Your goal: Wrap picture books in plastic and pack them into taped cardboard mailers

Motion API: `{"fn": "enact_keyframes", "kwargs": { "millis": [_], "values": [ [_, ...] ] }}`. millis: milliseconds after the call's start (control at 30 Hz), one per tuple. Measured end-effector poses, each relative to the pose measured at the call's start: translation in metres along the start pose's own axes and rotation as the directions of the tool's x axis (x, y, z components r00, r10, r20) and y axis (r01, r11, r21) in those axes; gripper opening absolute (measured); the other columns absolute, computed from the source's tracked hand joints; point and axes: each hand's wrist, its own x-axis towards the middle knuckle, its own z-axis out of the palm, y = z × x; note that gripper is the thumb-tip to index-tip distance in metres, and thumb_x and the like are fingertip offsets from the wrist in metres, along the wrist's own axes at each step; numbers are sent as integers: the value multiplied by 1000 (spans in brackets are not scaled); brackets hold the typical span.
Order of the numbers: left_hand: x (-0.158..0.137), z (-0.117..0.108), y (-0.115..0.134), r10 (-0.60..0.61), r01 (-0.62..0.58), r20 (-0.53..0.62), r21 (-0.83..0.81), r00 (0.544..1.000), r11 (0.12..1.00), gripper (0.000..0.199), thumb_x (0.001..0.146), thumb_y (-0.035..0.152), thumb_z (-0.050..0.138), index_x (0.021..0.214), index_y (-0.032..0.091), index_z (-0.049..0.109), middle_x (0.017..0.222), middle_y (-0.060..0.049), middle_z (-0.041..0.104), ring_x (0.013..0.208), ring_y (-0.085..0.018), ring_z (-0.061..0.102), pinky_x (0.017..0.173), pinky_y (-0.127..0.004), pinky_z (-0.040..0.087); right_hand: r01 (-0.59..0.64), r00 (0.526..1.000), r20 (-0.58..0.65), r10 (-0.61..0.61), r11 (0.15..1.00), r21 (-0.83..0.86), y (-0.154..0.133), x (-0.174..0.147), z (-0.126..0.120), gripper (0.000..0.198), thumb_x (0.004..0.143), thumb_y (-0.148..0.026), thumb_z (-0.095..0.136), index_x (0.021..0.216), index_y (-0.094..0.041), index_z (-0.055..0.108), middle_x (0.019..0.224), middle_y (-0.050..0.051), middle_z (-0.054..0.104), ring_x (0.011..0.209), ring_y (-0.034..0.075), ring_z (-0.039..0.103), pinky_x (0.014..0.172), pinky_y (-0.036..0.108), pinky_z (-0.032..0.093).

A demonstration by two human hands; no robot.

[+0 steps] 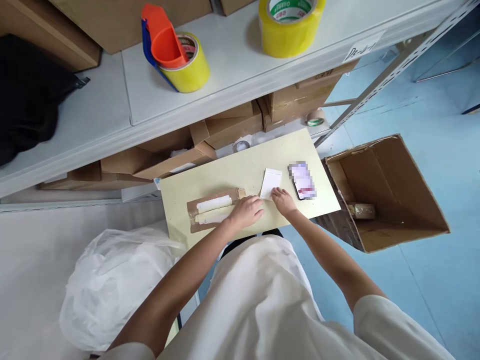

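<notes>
My right hand point(284, 201) has its fingers on the lower right corner of a small white paper slip point(271, 181), which lies on the pale yellow table point(240, 165). My left hand point(246, 213) is at the right end of a narrow brown cardboard box point(204, 196) with white strips along it. Its fingers stretch toward the slip, slightly bent, and nothing shows in them. A phone point(302, 180) with a lit, blurred screen lies to the right of the slip.
An open carton point(397, 190) with a small taped package point(362, 211) stands at right. A clear plastic bag point(116, 285) bulges at left. Above the table, a grey shelf point(228, 65) holds a tape dispenser point(165, 42) and a yellow tape roll point(290, 35). Cartons point(228, 127) sit below.
</notes>
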Motion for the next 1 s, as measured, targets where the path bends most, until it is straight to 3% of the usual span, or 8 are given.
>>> {"fn": "enact_keyframes", "kwargs": {
  "millis": [100, 200, 367, 500, 633, 700, 867, 1000],
  "values": [
    [10, 4, 1, -66, 64, 50, 35, 997, 997, 21, 87, 28, 50, 101, 19, 62, 101, -8, 65, 95, -21, 61, 86, -36, 48, 4, 1000, 27, -5, 1000, 9, 2, -1, -4, 29, 84, -2, 40, 95, -11, 66, 96, 15, 68, 91, 21, 62, 84, 31, 39],
    [16, 6, 0, -130, 129, 25, 17, 991, 991, 23, 86, 29, 50, 104, 19, 61, 105, -8, 65, 97, -22, 61, 86, -35, 48, -18, 999, 35, 17, 1000, 23, 8, 0, -8, 26, 84, -5, 43, 89, -13, 67, 82, 12, 70, 75, 19, 64, 70, 29, 39],
    [22, 10, -5, -224, 222, -36, -49, 974, 974, 25, 86, 29, 51, 106, 17, 60, 109, -10, 64, 99, -23, 61, 87, -37, 47, -35, 999, -4, 35, 998, 49, 19, 3, -15, 25, 90, -18, 42, 91, -15, 67, 86, 12, 70, 82, 20, 62, 61, 27, 37],
    [30, 13, -3, -289, 282, -82, -96, 954, 955, 26, 84, 30, 53, 106, 19, 59, 107, -10, 64, 102, -25, 60, 88, -39, 47, -38, 997, -62, 41, 998, 49, 21, -1, -22, 25, 91, -16, 41, 89, -15, 66, 85, 12, 68, 84, 22, 57, 56, 28, 35],
    [49, 17, -10, -448, 406, -154, -243, 881, 881, 41, 81, 35, 57, 118, 18, 54, 117, -13, 60, 105, -25, 59, 90, -39, 45, 53, 981, -190, -45, 998, 41, 17, -12, -24, 27, 89, -9, 39, 89, -17, 65, 88, 12, 66, 82, 22, 52, 54, 29, 32],
    [61, 19, -19, -531, 471, -127, -326, 838, 820, 44, 82, 36, 57, 120, 16, 53, 120, -15, 60, 105, -25, 59, 90, -38, 45, 106, 971, -216, -100, 994, 14, 14, -17, -24, 31, 90, -8, 36, 89, -18, 65, 91, 11, 65, 81, 21, 50, 54, 30, 31],
    [91, 20, -38, -552, 488, -22, -441, 833, 753, 38, 81, 31, 56, 115, 16, 58, 119, -13, 62, 111, -24, 56, 94, -35, 41, 198, 947, -249, -201, 980, -39, 8, -26, -24, 34, 93, -10, 32, 92, -18, 65, 94, 9, 66, 79, 20, 48, 56, 32, 29],
    [105, 21, -40, -651, 557, -40, -480, 758, 678, 31, 78, 33, 59, 104, 16, 63, 118, -13, 61, 114, -24, 52, 95, -36, 39, 248, 938, -237, -253, 967, -51, 4, -28, -25, 35, 93, -10, 31, 90, -19, 65, 94, 8, 66, 78, 20, 48, 57, 32, 28]
  ]
}}
